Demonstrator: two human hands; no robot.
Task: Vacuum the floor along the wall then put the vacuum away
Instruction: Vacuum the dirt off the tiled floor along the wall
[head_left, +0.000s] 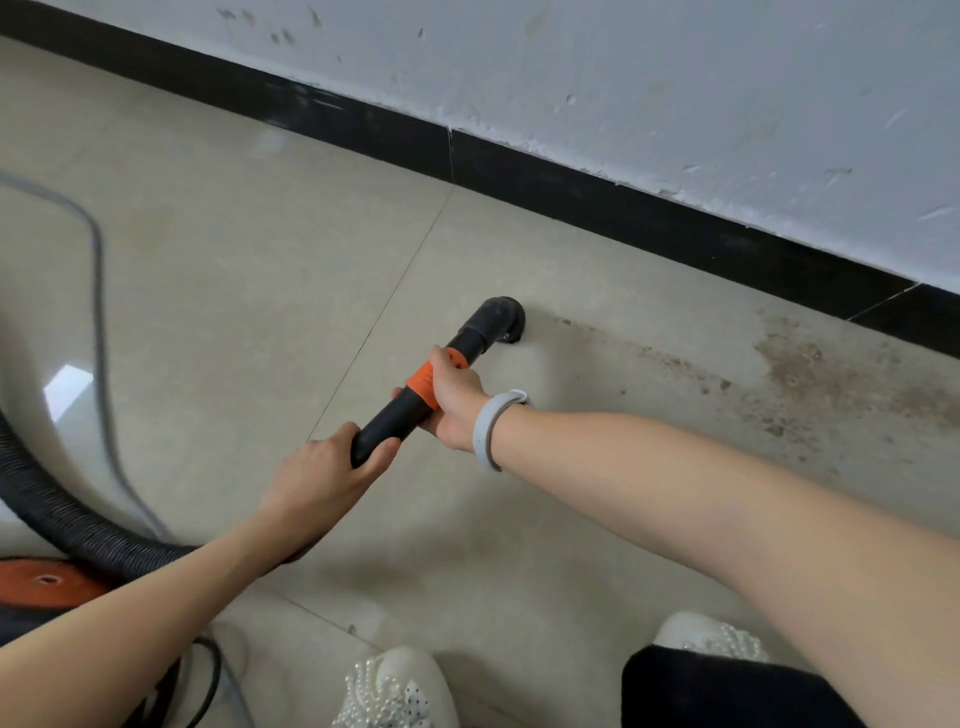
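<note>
Both hands gripped the black vacuum pipe (395, 413): the right hand (454, 397) was wrapped round its orange collar (434, 379), and the left hand (332, 470) was curled round the pipe's near end, just beside the right. The pipe slanted away toward the far right, ending in a black elbow nozzle (501, 317) that sat on the floor (234, 270), near the wall but apart from it.

The white wall (675, 78), scuffed and chipped, ran across the far side, with a black skirting board (597, 200) along its foot. The floor was beige tile, and a dirty brown patch (810, 374) lay to the right of the nozzle, close to the skirting.

At the near left, a ribbed black hose (67, 525) curved across the floor and passed behind the left forearm, beside the vacuum's orange and black body (41, 584) at the frame's edge. A grey cord (101, 312) trailed over the floor on the left, blurred.

Two white beaded shoes (395, 691) showed at the near edge, the right one partly hidden by a black trouser leg (727, 691). A pale grey band (491, 428) circled the right wrist.
</note>
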